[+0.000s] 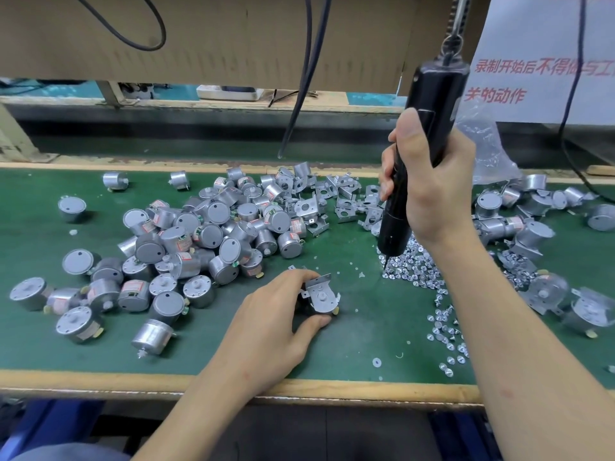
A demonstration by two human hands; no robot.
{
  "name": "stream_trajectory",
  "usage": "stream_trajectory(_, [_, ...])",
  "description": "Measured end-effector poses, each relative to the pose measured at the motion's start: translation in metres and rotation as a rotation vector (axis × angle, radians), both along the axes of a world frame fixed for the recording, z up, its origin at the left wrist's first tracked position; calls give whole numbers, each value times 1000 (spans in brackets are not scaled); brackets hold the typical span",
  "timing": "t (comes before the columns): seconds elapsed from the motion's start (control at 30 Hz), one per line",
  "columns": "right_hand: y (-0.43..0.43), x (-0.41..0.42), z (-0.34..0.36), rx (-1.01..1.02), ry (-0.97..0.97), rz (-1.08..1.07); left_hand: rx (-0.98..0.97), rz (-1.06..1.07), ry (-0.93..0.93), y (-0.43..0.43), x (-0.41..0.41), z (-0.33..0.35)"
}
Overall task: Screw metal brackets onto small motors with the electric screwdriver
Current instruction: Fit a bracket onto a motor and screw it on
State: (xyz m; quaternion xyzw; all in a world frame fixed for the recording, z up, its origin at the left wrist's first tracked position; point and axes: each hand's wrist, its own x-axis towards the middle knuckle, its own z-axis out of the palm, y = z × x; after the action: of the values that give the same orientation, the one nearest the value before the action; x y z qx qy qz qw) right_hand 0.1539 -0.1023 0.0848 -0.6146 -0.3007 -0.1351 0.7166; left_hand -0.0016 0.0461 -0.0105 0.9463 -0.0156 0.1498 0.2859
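On the green mat [359, 344] up front, a motor [312, 310] with its bracket [317, 287] on top sits pinched in the left hand [276, 314]. The right hand [429, 181] grips the electric screwdriver [424, 128], tip down in the screws [416, 267]. Some bracketed ones [545, 294] lie at right, but a big bare heap [199, 234] remains.

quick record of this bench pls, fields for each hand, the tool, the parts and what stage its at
left hand: holds a motor with bracket on the green mat
right hand: grips the electric screwdriver, near upright
bit tip: down at the left edge of the screw pile
bare motors: heap on the left
loose brackets: heap behind centre
stage: probably picking up a screw; bit not at the bracket
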Motion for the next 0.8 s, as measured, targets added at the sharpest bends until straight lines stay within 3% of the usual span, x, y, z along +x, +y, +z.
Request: stream_trajectory(0.8, [2, 3, -3, 3, -20, -5, 0, 3, 2, 1, 1, -1])
